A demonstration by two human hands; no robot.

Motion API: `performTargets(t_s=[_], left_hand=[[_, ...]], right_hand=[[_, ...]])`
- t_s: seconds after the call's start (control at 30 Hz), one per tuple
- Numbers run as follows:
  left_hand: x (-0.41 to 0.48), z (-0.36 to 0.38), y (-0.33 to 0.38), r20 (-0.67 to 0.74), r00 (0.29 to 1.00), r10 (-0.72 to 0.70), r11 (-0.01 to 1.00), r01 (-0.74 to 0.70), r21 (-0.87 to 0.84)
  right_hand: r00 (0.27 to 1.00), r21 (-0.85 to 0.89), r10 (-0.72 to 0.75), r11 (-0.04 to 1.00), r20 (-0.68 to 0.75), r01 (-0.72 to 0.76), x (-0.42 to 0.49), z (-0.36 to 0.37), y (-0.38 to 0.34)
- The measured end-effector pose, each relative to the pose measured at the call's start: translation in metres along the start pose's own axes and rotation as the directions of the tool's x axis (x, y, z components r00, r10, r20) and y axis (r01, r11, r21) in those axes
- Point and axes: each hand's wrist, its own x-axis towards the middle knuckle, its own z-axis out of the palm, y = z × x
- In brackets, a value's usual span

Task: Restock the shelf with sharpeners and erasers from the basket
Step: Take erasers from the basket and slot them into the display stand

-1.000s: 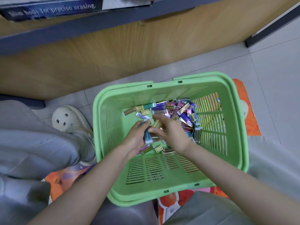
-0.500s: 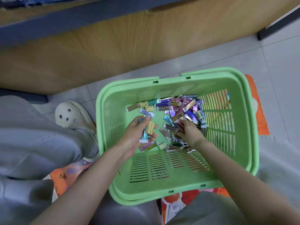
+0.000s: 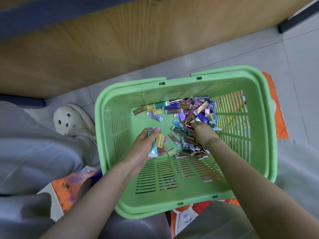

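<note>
My left hand (image 3: 146,149) hovers low inside the green basket (image 3: 107,128), its fingers curled round a small bundle of packets (image 3: 158,143), teal and yellow. My right hand (image 3: 202,133) reaches fingertips-down into the eraser pile (image 3: 189,111), which is heaped toward the far right wall; I cannot tell whether it grips anything. Bare basket floor shows between the two hands.

Fingertips of the right hand (image 3: 202,134) sink unseen into the packets (image 3: 188,111), their print unreadably small; the far shelf (image 3: 69,19) is blurred and cut off at the top.
</note>
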Motion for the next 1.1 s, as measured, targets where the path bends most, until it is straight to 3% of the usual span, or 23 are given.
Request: performTargets(t_s=[0.1, 0.23, 0.37, 0.57, 0.67, 0.8, 0.93, 1.1], left_hand=[[-0.001, 0.002, 0.004, 0.017, 1.000, 0.010, 0.999, -0.009, -0.041], [-0.006, 0.003, 0.007, 0.014, 0.998, 0.067, 0.998, -0.067, -0.009], [-0.014, 0.005, 0.010, -0.009, 0.995, 0.096, 0.991, -0.095, 0.099], [-0.030, 0.006, 0.016, -0.088, 0.984, 0.153, 0.984, -0.144, 0.106], [-0.043, 0.007, 0.023, -0.056, 0.970, 0.236, 0.970, -0.231, 0.078], [-0.060, 0.006, 0.036, -0.071, 0.927, 0.369, 0.929, -0.371, -0.005], [-0.082, 0.002, 0.053, -0.074, 0.867, 0.494, 0.866, -0.482, 0.132], [-0.124, -0.008, 0.096, 0.038, 0.762, 0.646, 0.726, -0.629, 0.278]], right_hand=[[1.000, -0.016, -0.016, 1.000, -0.005, 0.016, -0.007, -0.003, -0.002], [0.999, 0.200, -0.034, 0.979, -0.023, 0.038, -0.023, -0.012, -0.009], [0.988, 0.486, -0.073, 0.864, -0.136, 0.131, -0.051, -0.035, -0.027], [0.931, 0.702, -0.096, 0.630, -0.353, 0.331, -0.092, -0.082, -0.069], [0.913, 0.739, -0.091, 0.558, -0.398, 0.378, -0.110, -0.096, -0.088], [0.880, 0.690, -0.106, 0.580, -0.463, 0.433, -0.137, -0.111, -0.111], [0.872, 0.662, -0.141, 0.598, -0.468, 0.452, -0.165, -0.132, -0.123], [0.879, 0.649, -0.128, 0.628, -0.459, 0.430, -0.196, -0.167, -0.120]])
